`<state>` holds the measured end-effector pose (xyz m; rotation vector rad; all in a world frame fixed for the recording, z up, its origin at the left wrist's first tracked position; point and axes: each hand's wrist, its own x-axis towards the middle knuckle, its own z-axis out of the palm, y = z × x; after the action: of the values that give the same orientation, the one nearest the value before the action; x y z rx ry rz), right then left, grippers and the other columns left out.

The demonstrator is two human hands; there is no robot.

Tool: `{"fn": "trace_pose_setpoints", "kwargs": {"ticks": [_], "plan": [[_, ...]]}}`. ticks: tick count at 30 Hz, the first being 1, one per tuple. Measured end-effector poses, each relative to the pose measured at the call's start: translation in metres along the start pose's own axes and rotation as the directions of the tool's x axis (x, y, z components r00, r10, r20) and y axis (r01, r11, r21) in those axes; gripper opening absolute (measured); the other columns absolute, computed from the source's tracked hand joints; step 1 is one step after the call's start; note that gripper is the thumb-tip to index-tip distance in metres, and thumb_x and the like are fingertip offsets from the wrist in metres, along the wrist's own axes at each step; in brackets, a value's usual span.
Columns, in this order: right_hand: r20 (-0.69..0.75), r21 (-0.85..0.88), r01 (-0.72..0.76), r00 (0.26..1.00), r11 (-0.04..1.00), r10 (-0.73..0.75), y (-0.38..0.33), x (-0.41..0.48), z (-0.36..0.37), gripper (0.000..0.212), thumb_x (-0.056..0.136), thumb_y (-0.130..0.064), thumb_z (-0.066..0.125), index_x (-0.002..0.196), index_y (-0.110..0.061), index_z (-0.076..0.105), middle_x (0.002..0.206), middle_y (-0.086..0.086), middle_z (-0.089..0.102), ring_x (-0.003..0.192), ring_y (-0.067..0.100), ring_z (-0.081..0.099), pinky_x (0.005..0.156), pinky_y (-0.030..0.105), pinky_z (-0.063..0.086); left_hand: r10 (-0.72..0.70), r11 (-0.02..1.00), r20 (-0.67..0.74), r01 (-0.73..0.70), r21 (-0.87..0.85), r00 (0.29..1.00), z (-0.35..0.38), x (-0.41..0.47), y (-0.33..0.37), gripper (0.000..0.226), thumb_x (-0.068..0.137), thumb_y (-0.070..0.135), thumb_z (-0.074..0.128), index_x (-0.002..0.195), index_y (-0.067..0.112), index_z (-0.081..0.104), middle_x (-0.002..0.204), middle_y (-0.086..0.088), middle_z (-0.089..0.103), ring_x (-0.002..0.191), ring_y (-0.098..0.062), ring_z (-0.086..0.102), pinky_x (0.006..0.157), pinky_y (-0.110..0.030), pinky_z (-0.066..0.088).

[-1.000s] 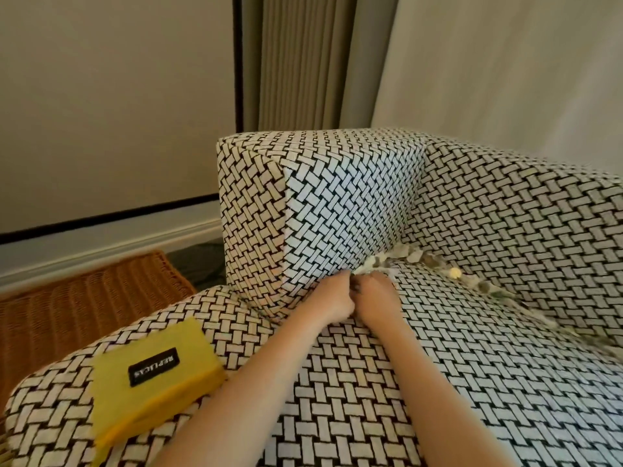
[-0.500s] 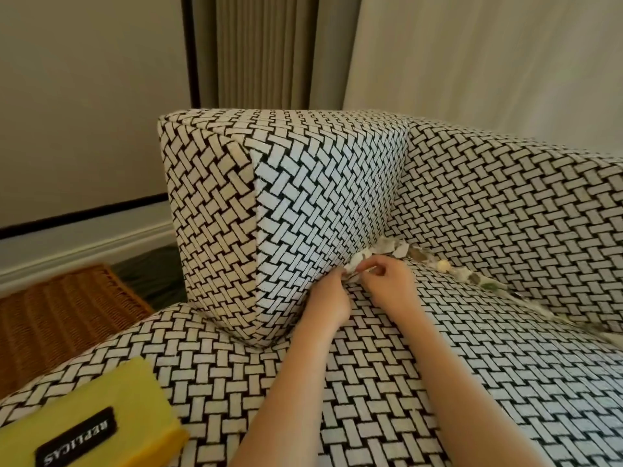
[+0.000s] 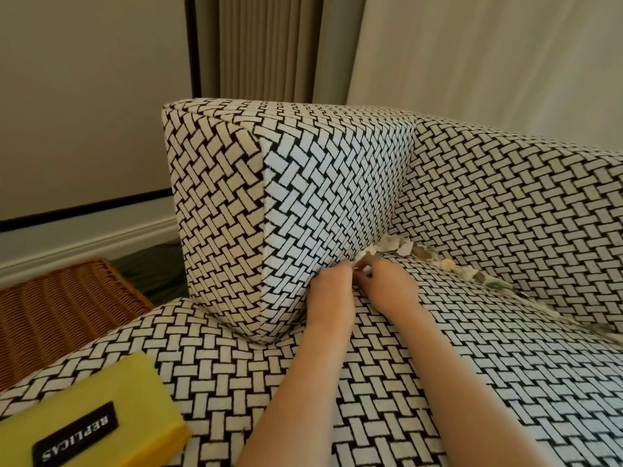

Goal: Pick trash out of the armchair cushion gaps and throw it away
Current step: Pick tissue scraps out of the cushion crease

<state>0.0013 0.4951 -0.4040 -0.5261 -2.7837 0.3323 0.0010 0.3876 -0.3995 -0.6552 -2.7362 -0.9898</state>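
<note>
A black-and-white woven armchair fills the view. Pale scraps of paper trash are stuffed along the gap between the seat cushion and the left arm, and more scraps of trash run along the gap under the backrest. My left hand and my right hand meet at the left gap, knuckles up. My right fingers pinch a small pale scrap of trash. My left fingertips curl down into the gap and are hidden.
A yellow box with a black label lies on the front left of the seat. A brown wicker basket stands on the floor to the left of the armchair. Curtains hang behind the chair.
The view has shifted a little back and right. Both hands stay at the left gap, and my right fingers still work at the pale scrap.
</note>
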Motion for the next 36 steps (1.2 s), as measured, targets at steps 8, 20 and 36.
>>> {"fn": "trace_pose_setpoints", "kwargs": {"ticks": [8, 20, 36], "plan": [[0.042, 0.46, -0.09, 0.996, 0.883, 0.08, 0.009, -0.007, -0.019, 0.018, 0.089, -0.028, 0.057, 0.089, -0.018, 0.072, 0.081, -0.008, 0.064, 0.081, 0.012, 0.054, 0.061, 0.023, 0.039, -0.153, 0.869, -0.071, 0.1, -0.485, 0.986, 0.01, -0.007, 0.003, 0.029, 0.089, -0.004, 0.048, 0.101, 0.011, 0.07, 0.104, -0.002, 0.068, 0.088, -0.011, 0.064, 0.083, -0.018, 0.05], [0.443, 0.71, -0.317, 0.895, 0.629, -0.049, 0.01, -0.015, -0.053, 0.022, 0.092, -0.02, 0.048, 0.073, -0.013, 0.055, 0.057, -0.001, 0.045, 0.046, 0.01, 0.038, 0.045, 0.02, 0.028, -0.452, -0.576, 0.582, 0.277, -0.769, 0.676, 0.003, -0.01, 0.043, 0.034, 0.093, -0.011, 0.028, 0.086, -0.001, 0.06, 0.079, -0.011, 0.057, 0.074, -0.018, 0.057, 0.07, -0.022, 0.051], [0.177, 0.234, 0.055, 0.979, 0.971, -0.098, -0.002, -0.01, -0.015, 0.022, 0.084, -0.026, 0.054, 0.103, -0.025, 0.067, 0.085, -0.005, 0.065, 0.073, 0.012, 0.054, 0.066, 0.026, 0.044, -0.565, -0.466, 0.545, 0.306, -0.83, 0.619, -0.016, -0.018, 0.009, 0.041, 0.1, 0.015, 0.02, 0.059, 0.014, 0.027, 0.048, -0.002, 0.03, 0.015, -0.002, 0.026, 0.024, -0.007, 0.02]]}}
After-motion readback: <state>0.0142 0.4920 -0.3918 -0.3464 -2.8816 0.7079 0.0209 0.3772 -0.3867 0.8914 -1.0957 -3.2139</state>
